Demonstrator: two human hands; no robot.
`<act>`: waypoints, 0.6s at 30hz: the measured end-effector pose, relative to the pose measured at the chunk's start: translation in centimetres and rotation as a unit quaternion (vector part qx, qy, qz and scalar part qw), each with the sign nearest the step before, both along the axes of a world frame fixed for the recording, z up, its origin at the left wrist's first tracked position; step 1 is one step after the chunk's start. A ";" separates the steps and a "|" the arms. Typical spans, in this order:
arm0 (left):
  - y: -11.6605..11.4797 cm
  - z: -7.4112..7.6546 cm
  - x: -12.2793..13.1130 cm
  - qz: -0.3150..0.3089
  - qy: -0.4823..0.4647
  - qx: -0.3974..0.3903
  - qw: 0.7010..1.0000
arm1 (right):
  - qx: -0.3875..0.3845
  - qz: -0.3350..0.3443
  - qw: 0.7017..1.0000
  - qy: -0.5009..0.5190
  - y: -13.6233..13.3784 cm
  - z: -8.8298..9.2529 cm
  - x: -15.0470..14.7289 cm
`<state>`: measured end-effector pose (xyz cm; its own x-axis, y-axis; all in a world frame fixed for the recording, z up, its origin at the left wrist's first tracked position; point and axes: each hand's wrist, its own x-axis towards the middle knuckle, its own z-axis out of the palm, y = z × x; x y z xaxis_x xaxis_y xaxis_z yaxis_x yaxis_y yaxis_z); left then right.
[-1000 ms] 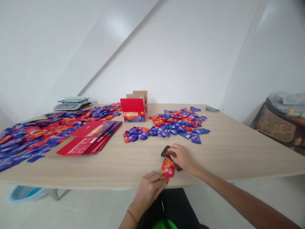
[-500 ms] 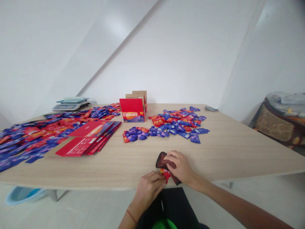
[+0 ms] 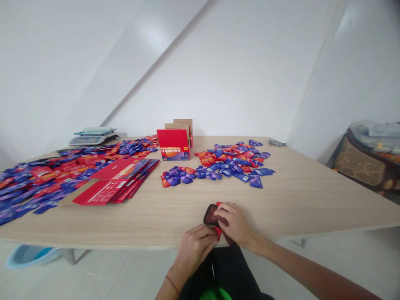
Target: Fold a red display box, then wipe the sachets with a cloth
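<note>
Near the front edge of the table, my left hand [image 3: 197, 246] is closed on the near end of a small red sachet [image 3: 218, 233]. My right hand [image 3: 235, 223] is closed round a folded brown cloth [image 3: 210, 215] with a dark edge. The cloth lies over the middle of the sachet and hides most of it. A bit of red shows beyond the cloth by my right fingertips. Farther back, a loose pile of purple and red sachets [image 3: 233, 160] lies in front of both hands.
At the back stand open red boxes [image 3: 173, 143]. Flattened red cartons [image 3: 115, 183] are stacked at the left, beside a large spread of sachets [image 3: 43, 175]. A scale [image 3: 92, 138] sits at the back left. A blue basin [image 3: 31, 255] is on the floor below.
My right hand has slid the cloth slightly towards me over the red sachet, whose far end now shows beyond the cloth. My left hand has stayed in place.
</note>
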<state>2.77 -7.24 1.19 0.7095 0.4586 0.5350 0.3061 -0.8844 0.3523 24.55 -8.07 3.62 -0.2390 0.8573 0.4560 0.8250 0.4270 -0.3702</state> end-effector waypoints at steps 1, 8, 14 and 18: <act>0.0 0.0 0.0 -0.002 -0.001 0.000 1.000 | 0.001 0.000 1.000 -0.001 0.1 0.0 0.1; 0.3 -0.9 -0.1 -0.005 -0.004 -0.001 1.000 | -0.003 -0.019 1.000 -0.015 1.2 -0.3 1.0; 0.4 -1.0 -0.1 -0.006 -0.005 0.005 1.000 | -0.011 -0.038 0.999 -0.031 1.8 -0.1 1.5; 0.3 -0.8 -0.1 -0.003 -0.013 0.008 1.000 | -0.019 -0.047 0.998 -0.029 2.1 0.2 1.6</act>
<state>2.71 -6.91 0.36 0.6975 0.4452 0.5615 0.2915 -0.8921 0.3453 26.19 -5.96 3.77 -0.1811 0.8935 0.4109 0.8814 0.3328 -0.3353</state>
